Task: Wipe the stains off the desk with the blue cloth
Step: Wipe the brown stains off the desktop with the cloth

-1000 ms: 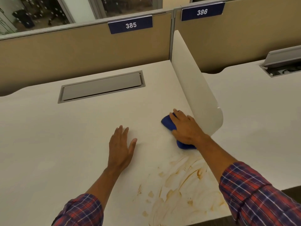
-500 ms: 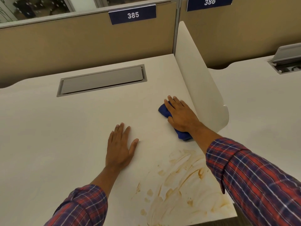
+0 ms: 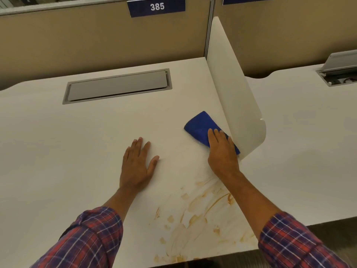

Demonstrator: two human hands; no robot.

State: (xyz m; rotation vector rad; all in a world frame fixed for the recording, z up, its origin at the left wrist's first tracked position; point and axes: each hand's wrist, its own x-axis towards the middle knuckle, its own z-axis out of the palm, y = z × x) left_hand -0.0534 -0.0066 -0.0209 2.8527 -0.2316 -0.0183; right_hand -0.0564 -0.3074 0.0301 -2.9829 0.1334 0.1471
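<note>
The blue cloth point(image 3: 201, 127) lies folded on the white desk point(image 3: 77, 151), close beside the white side divider. My right hand point(image 3: 222, 151) rests flat on the cloth's near end, fingers pressing it down; the far half of the cloth shows beyond my fingertips. My left hand point(image 3: 136, 165) lies flat on the bare desk to the left, fingers slightly spread, holding nothing. Brown smeared stains point(image 3: 199, 215) cover the desk's near right part, between my two forearms and down to the front edge.
A white curved divider point(image 3: 237, 97) stands upright along the desk's right side. A grey cable-tray lid point(image 3: 117, 86) is set into the desk at the back. Beige partition panels with a sign "385" point(image 3: 157, 6) close the rear. Another desk point(image 3: 309, 142) lies to the right.
My right hand has slid back toward me along the cloth, so more blue cloth shows beyond the fingers. The left hand stays planted. The camera has tilted down.
</note>
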